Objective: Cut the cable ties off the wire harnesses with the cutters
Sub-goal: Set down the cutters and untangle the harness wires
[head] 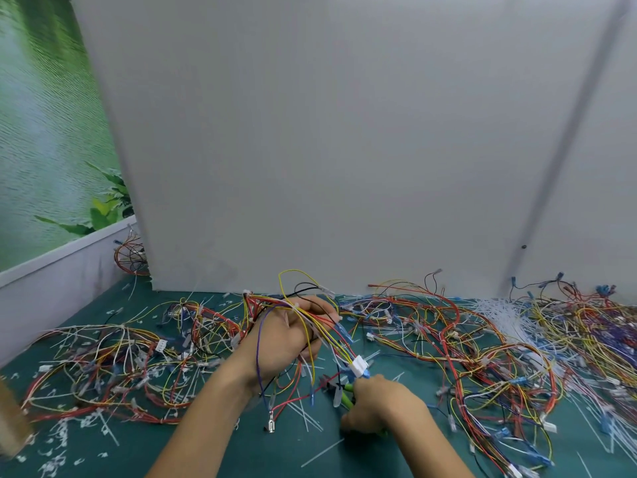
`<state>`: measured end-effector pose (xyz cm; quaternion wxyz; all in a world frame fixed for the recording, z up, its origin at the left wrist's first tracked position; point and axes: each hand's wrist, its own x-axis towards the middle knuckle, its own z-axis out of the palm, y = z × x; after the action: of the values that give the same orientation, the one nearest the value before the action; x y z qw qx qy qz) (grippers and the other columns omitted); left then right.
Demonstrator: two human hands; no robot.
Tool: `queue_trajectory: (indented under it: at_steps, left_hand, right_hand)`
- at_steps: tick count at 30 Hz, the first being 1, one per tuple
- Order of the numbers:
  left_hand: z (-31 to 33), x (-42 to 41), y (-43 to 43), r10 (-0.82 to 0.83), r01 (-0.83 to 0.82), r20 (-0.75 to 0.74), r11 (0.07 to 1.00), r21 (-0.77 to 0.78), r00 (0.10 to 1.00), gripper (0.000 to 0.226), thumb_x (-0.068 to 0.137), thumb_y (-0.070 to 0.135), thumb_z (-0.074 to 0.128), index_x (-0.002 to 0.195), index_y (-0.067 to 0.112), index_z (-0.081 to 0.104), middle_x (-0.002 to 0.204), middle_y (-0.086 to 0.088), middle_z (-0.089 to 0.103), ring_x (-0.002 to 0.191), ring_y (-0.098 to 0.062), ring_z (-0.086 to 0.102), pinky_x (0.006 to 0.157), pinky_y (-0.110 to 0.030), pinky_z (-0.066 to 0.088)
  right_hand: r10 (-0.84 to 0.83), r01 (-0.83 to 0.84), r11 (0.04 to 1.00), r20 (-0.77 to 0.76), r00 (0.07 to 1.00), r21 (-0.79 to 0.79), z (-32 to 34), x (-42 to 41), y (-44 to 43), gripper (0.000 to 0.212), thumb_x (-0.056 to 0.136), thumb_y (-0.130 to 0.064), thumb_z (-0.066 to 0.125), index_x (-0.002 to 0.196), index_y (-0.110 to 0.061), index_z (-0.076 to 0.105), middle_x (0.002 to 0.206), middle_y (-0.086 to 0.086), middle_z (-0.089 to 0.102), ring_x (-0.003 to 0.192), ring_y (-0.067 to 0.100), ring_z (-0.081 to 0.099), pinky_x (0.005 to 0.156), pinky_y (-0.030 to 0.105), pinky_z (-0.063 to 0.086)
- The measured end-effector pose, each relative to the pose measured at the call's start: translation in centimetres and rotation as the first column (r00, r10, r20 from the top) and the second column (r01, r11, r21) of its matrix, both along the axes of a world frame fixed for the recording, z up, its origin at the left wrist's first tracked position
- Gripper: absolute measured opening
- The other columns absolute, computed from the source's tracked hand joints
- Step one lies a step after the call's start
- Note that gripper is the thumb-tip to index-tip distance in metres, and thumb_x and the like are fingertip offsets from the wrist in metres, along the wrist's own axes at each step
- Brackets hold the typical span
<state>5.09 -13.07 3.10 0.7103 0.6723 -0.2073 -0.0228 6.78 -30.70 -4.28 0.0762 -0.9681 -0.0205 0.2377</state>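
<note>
My left hand (286, 343) grips a wire harness (303, 317) of yellow, red, purple and white wires, lifted above the green table mat (241, 446). A white connector (359, 366) hangs from that harness just above my right hand. My right hand (382, 405) holds the green-handled cutters (344, 396), whose jaws point left, low over the mat and below the harness. Whether a cable tie sits in the jaws cannot be made out.
Piles of tangled harnesses lie at the left (113, 367) and the right (482, 346). Cut white tie pieces (65, 439) litter the mat, and a bundle of white ties (506, 315) lies at the back right. A grey panel (344, 132) stands behind.
</note>
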Motion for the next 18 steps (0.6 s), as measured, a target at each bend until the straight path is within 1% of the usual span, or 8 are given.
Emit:
queue_trajectory:
  at_steps: [2, 7, 10, 12, 14, 15, 17, 18]
  left_hand:
    - [-0.1, -0.2, -0.3, 0.009, -0.008, -0.023, 0.999, 0.037, 1.0, 0.024, 0.096, 0.008, 0.066, 0.079, 0.024, 0.073, 0.051, 0.004, 0.046, 0.043, -0.011, 0.036, 0.05, -0.026, 0.034]
    - [-0.3, -0.4, -0.7, 0.046, -0.034, -0.104, 0.993, 0.112, 0.993, 0.003, 0.097, 0.005, 0.062, 0.096, 0.003, 0.064, 0.048, 0.004, 0.045, 0.042, -0.011, 0.037, 0.051, -0.026, 0.035]
    - [-0.3, -0.3, -0.9, 0.071, -0.055, -0.131, 0.991, 0.121, 0.989, 0.004, 0.098, 0.004, 0.06, 0.097, 0.003, 0.063, 0.049, 0.006, 0.049, 0.042, -0.01, 0.037, 0.049, -0.024, 0.035]
    - [-0.2, -0.4, -0.9, 0.07, -0.054, -0.134, 0.991, 0.124, 0.988, 0.004, 0.099, 0.003, 0.059, 0.097, 0.004, 0.063, 0.059, -0.005, 0.059, 0.041, -0.01, 0.037, 0.049, -0.024, 0.035]
    - [-0.2, -0.3, -0.9, 0.071, -0.054, -0.121, 0.989, 0.141, 0.99, 0.007, 0.098, 0.004, 0.061, 0.097, 0.008, 0.065, 0.082, -0.03, 0.064, 0.042, -0.01, 0.037, 0.048, -0.024, 0.034]
    - [-0.2, -0.3, -0.9, 0.08, -0.064, -0.105, 0.986, 0.154, 0.991, 0.01, 0.097, 0.003, 0.062, 0.096, 0.011, 0.068, 0.094, -0.036, 0.065, 0.042, -0.01, 0.038, 0.047, -0.023, 0.035]
    - [-0.5, -0.2, -1.1, 0.101, -0.087, -0.079, 0.983, 0.163, 0.992, 0.016, 0.094, 0.0, 0.063, 0.094, 0.014, 0.072, 0.099, -0.033, 0.069, 0.043, -0.011, 0.039, 0.045, -0.021, 0.035]
    - [-0.6, -0.1, -1.2, 0.104, -0.09, -0.081, 0.983, 0.162, 0.991, 0.019, 0.094, -0.002, 0.063, 0.094, 0.014, 0.073, 0.093, -0.028, 0.072, 0.043, -0.011, 0.04, 0.045, -0.02, 0.034]
  right_hand:
    - [0.013, -0.013, 0.999, 0.002, 1.0, -0.033, 0.1, -0.2, 0.2, 0.073, 0.094, -0.051, 0.06, 0.147, -0.005, 0.041, 0.148, 0.021, 0.039, 0.139, 0.037, 0.041, 0.112, 0.042, 0.039]
    - [0.062, -0.061, 0.992, 0.006, 0.998, -0.113, 0.3, -0.8, 0.8, 0.071, 0.098, -0.051, 0.05, 0.152, -0.006, 0.035, 0.153, 0.019, 0.031, 0.145, 0.037, 0.027, 0.118, 0.051, 0.034]
    - [0.049, -0.046, 0.997, 0.058, 0.997, -0.054, 1.0, -0.8, 0.4, 0.071, 0.099, -0.049, 0.05, 0.155, -0.01, 0.031, 0.156, 0.016, 0.028, 0.147, 0.035, 0.027, 0.119, 0.051, 0.031]
    - [0.031, -0.038, 0.997, 0.105, 0.994, 0.068, 2.1, -0.6, -0.5, 0.071, 0.099, -0.044, 0.054, 0.156, -0.012, 0.028, 0.158, 0.014, 0.03, 0.146, 0.033, 0.033, 0.118, 0.047, 0.033]
    - [0.016, -0.073, 0.963, 0.217, 0.976, 0.26, 3.8, -0.1, -1.7, 0.053, 0.1, -0.032, 0.057, 0.147, -0.014, 0.042, 0.147, 0.01, 0.048, 0.131, 0.025, 0.051, 0.11, 0.041, 0.044]
    - [-0.029, -0.097, 0.916, 0.305, 0.952, 0.388, 4.6, 0.1, -2.3, 0.038, 0.101, -0.027, 0.057, 0.137, -0.015, 0.053, 0.134, 0.007, 0.06, 0.118, 0.02, 0.06, 0.104, 0.04, 0.05]
    - [-0.217, -0.144, 0.737, 0.434, 0.874, 0.66, 6.0, 0.1, -3.1, 0.016, 0.103, -0.022, 0.058, 0.115, -0.017, 0.067, 0.104, 0.0, 0.072, 0.094, 0.015, 0.069, 0.091, 0.039, 0.057]
    - [-0.303, -0.183, 0.609, 0.44, 0.845, 0.772, 6.7, -0.1, -3.3, 0.012, 0.103, -0.02, 0.059, 0.107, -0.018, 0.07, 0.092, -0.001, 0.074, 0.087, 0.016, 0.071, 0.085, 0.038, 0.059]
